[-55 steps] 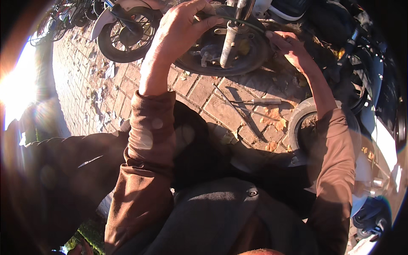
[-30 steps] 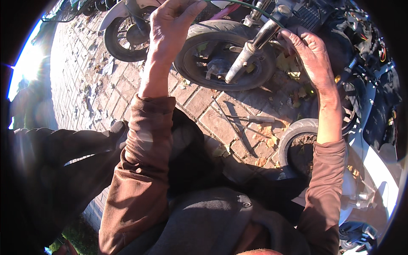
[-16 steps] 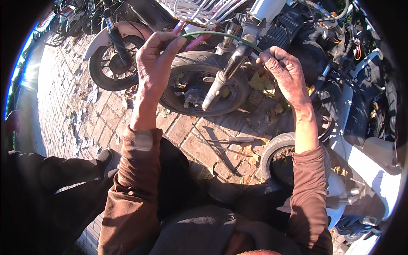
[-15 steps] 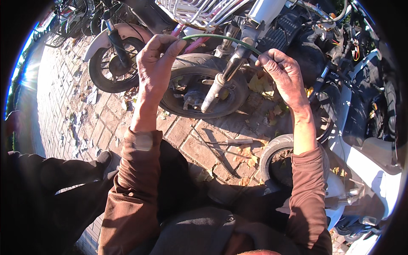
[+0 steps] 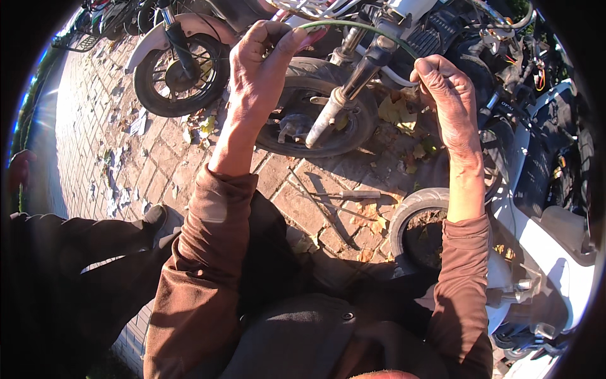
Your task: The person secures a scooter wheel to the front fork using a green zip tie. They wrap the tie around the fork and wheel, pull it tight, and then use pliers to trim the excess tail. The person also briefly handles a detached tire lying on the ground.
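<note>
A thin green cable arches between my two hands in front of a bike's front fork. My left hand is closed, pinching the cable's left end between thumb and fingers. My right hand is also closed, thumb against fingers, on the cable's other side. A white curved piece shows just left of the right hand; whether it joins the cable, I cannot tell. Under the fork, which carries no wheel between its legs, a wheel with a dark tyre rests close to the ground.
A screwdriver and a long metal bar lie on the brick paving. A loose tyre is beside my right forearm. Another bike's front wheel stands at the left. A white bike body blocks the right. A person's dark-clad leg shows at left.
Both hands have shifted to the right across the fork, the cable still stretched between them. The whole view has tilted slightly, so the ground things sit higher in the picture.
</note>
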Motion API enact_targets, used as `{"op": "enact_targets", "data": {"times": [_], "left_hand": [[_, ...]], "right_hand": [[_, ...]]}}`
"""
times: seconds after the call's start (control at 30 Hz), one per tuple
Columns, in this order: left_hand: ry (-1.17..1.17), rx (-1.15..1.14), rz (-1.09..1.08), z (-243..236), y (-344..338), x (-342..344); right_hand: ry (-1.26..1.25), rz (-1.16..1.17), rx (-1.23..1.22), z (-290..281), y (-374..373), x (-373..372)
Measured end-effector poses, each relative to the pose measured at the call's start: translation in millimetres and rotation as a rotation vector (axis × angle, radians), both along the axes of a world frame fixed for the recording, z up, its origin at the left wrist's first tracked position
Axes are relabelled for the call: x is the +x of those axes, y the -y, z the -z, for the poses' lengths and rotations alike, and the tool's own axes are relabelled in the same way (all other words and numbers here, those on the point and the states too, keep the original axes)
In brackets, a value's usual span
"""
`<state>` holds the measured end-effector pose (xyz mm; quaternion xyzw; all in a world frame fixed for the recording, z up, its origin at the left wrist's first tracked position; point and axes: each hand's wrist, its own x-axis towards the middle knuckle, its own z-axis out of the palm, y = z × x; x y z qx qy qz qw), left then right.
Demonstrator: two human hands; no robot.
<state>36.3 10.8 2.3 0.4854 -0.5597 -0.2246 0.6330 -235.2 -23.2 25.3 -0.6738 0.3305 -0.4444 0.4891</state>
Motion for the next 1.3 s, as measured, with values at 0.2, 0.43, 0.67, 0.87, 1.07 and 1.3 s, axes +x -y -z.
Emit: {"op": "enact_targets", "data": {"times": [0.2, 0.43, 0.67, 0.87, 1.07, 1.3], "left_hand": [[0.036, 0.061, 0.074, -13.9, -5.3, 7.1], [0.164, 0.089, 0.168, -20.9, -15.3, 14.2], [0.331, 0.101, 0.086, -22.2, -20.0, 21.2], [0.370, 0.099, 0.050, -19.4, -19.7, 22.3], [0.428, 0.073, 0.049, -21.1, -20.6, 24.7], [0.354, 0.063, 0.087, -19.1, -18.9, 22.2]], "right_hand": [[-0.109, -0.054, 0.118, 8.9, -8.6, 0.2], [-0.094, -0.113, 0.207, 37.6, -6.0, -4.4], [-0.198, -0.204, 0.248, 46.3, -3.0, -7.1], [-0.205, -0.183, 0.292, 46.7, -1.1, -7.2], [-0.221, -0.155, 0.234, 53.9, 3.9, -5.0], [-0.224, -0.102, 0.183, 52.6, 5.9, -4.0]]}}
